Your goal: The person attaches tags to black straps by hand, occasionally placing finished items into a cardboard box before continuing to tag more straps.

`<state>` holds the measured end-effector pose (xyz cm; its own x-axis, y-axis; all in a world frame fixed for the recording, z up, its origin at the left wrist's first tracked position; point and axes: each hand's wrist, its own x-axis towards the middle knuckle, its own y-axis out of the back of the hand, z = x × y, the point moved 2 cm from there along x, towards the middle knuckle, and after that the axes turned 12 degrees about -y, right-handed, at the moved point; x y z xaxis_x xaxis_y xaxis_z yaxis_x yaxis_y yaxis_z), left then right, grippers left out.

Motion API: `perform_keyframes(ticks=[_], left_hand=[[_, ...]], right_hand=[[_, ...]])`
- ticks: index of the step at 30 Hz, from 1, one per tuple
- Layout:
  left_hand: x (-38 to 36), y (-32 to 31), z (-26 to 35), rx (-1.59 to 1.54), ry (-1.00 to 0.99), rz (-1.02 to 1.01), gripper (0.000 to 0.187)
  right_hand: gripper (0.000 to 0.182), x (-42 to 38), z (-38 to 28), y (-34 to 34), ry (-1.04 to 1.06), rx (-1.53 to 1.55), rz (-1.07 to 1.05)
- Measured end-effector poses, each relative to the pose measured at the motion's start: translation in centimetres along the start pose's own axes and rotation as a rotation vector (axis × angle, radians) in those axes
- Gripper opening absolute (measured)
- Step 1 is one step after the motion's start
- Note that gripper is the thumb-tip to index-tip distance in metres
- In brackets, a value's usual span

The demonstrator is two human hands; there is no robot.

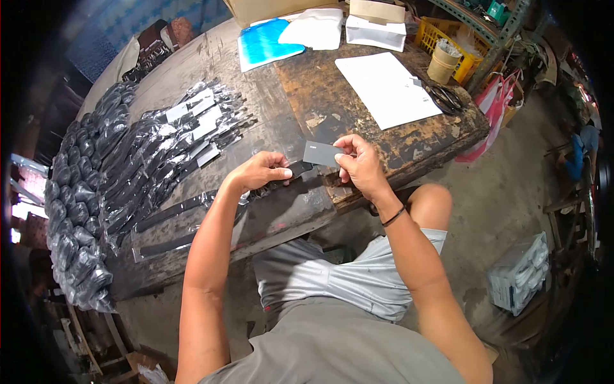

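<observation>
In the head view, the person sits at a worn wooden tabletop (358, 109). The right hand (361, 163) holds a small dark card (322, 153) by its right edge; its fingers (345, 144) are closed on the card in a pinch, thumb below and the other fingers above. The left hand (259, 171) is closed around the end of a black item in a clear bag (295, 170), and the thumb presses on top of it. The card stands just above the open end of this bag, touching it or almost touching; I cannot tell if any part of the card is already inside.

To the left on the tabletop lies a big group of the same black items in clear bags (185, 137), many of them with a white label at one end. Farther left, a long row of shiny dark packets (77, 192) runs down along the edge. Two long bagged strips (173, 211) lie near the left forearm, apart from the big group.

I judge that much of the packing is done, because the pile is large, and that the piece in the hands is in the middle of its step. How many pieces are left I cannot tell.

At the far side lie a white sheet (387, 89), scissors (448, 97), a blue packet (265, 41) and a yellow basket (448, 38).
</observation>
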<state>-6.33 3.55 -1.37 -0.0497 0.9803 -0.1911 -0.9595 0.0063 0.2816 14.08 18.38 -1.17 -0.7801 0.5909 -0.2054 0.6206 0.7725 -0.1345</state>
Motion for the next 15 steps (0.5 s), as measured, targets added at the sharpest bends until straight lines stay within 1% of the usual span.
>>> perform_keyframes(ticks=[2, 4, 8, 12, 15], left_hand=[[-0.70, -0.11, 0.20, -0.004, -0.004, 0.020, 0.023], [-1.05, -0.13, 0.41, -0.004, -0.013, 0.041, 0.021], [-1.03, -0.22, 0.03, -0.072, -0.031, 0.022, 0.021], [-1.19, -0.42, 0.03, -0.097, -0.070, 0.001, 0.021], [-1.30, -0.49, -0.14, -0.116, -0.091, 0.019, 0.022]], right_hand=[[0.015, -0.10, 0.09, -0.21, -0.021, -0.018, -0.003], [0.014, -0.20, -0.03, -0.38, -0.067, -0.111, 0.002], [0.017, -0.16, -0.17, -0.67, -0.092, -0.244, -0.027], [0.018, -0.01, -0.16, -0.93, -0.111, -0.255, -0.039], [0.017, 0.05, -0.36, -1.06, -0.086, -0.189, -0.011]])
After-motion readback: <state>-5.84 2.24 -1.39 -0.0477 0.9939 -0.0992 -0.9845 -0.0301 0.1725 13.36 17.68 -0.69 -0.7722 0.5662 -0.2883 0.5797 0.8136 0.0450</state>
